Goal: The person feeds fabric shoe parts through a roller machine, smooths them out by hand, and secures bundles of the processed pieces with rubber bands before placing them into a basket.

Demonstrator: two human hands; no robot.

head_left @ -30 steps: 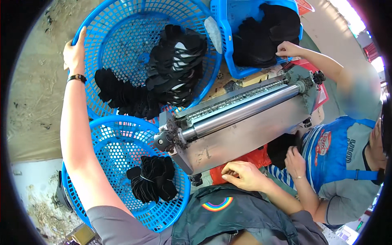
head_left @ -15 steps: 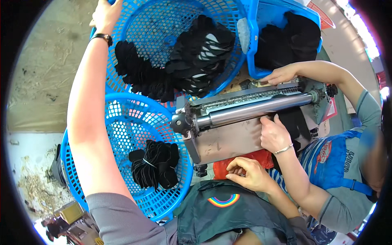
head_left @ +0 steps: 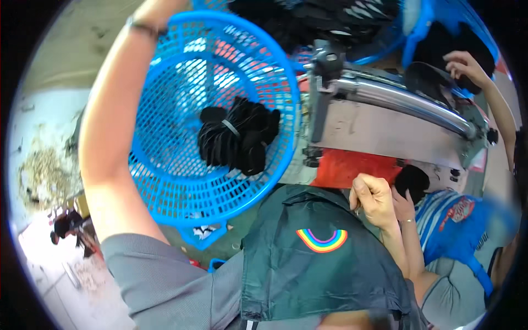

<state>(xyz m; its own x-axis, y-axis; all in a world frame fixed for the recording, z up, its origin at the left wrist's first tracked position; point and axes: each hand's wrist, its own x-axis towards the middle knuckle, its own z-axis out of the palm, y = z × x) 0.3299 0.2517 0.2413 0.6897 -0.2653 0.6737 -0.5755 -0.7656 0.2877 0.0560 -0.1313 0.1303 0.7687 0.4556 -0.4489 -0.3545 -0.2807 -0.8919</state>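
Brightly, a rainbow print (head_left: 323, 240) is arching across a worker's dark green apron (head_left: 324, 280), while to the right a red emblem (head_left: 460, 212) with pale, blurred lettering is showing on a co-worker's blue apron (head_left: 459, 239). On the worker's left, a round blue basket (head_left: 170, 132) is holding a bundle of black pieces (head_left: 253, 144), cinched by a pale band (head_left: 231, 127). The worker's left forearm (head_left: 113, 115) is passing in front of the basket's left side, hiding part of its rim; the left grip (head_left: 165, 6) is sitting largely cut off at the upper edge, so whether it is clasping anything cannot be told. The right grip (head_left: 375, 199) is hanging before the apron, fingers curled inward, its palm hidden, so its contents cannot be told either. Right of the basket, a machine is presenting a shiny metal roller (head_left: 407, 102), with red material (head_left: 352, 168) lying below. One co-worker's hand (head_left: 404, 207) is resting just beside the right grip, near a round black piece (head_left: 412, 180); the other (head_left: 465, 66) is hovering around dark pieces in a blue bin (head_left: 411, 33).
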